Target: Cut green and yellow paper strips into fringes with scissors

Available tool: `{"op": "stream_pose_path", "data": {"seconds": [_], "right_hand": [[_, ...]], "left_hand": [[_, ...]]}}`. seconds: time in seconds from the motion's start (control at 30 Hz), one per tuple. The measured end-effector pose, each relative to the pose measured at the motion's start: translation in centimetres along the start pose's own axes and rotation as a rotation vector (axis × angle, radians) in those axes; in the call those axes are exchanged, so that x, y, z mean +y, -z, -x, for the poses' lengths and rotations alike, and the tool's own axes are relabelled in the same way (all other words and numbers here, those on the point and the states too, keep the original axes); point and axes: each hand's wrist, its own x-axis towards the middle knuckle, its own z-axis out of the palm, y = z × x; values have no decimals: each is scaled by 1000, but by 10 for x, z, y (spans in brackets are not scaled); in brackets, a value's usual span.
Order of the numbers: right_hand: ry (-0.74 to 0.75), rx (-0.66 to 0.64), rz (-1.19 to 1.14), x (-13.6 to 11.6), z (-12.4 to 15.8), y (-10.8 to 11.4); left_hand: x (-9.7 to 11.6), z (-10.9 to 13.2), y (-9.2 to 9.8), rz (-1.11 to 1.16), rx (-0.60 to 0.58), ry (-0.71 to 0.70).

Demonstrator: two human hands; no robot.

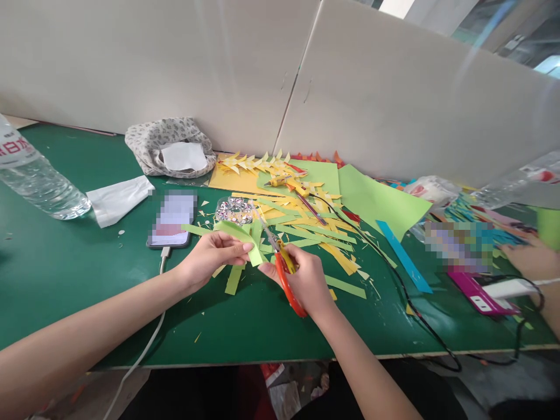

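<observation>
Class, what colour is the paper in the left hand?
The paper is light green, as the head view shows.

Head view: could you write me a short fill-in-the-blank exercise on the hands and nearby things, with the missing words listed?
The right hand grips orange-handled ____.
The left hand holds paper coloured light ____.
A white cable is plugged into the ____.
The long blue strip lies to the ____ of both hands.

Missing words: scissors; green; phone; right.
</observation>
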Motion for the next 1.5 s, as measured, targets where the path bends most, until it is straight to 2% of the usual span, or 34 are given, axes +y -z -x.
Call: {"op": "stream_pose_path", "data": {"seconds": [0.1, 0.2, 0.3, 0.4, 0.5, 0.6, 0.67, 0.77, 0.93, 1.1, 1.23, 1.37, 1.5], "right_hand": [[-166, -83, -251, -4, -1, -2], [-205, -111, -390, -4, -2, -7], [-218, -95, -413, -2, -3, -8], [-216, -31, -340, 4, -6, 0], [-241, 99, -213, 14, -13, 17], [-337, 197, -32, 24, -20, 33], [-371, 149, 54, 28, -23, 41], [-368, 54, 197, 32, -24, 45], [-319, -103, 342, 39, -22, 42], [-270, -129, 329, 46, -22, 38], [-259, -134, 285, 49, -22, 38], [-222, -170, 221, 53, -22, 39], [-215, -178, 197, 51, -22, 40]], "left_hand": [[-3, -1, -1, 15, -14, 20], [-5, 0, -3, -10, -48, 30], [-6, 0, -3, -58, -63, 30], [-1, 0, 0, -119, -25, -8], [6, 0, 6, -240, 25, -102], [10, 0, 11, -489, -58, -150], [9, 0, 12, -678, -76, -161], [7, 0, 13, -926, 5, -212], [8, 0, 13, -1159, 97, -290], [7, 0, 14, -1115, 180, -402], [0, -2, 16, -958, 193, -610], [-7, -5, 19, -846, 142, -797], [-5, -5, 20, -885, 197, -937]]}}
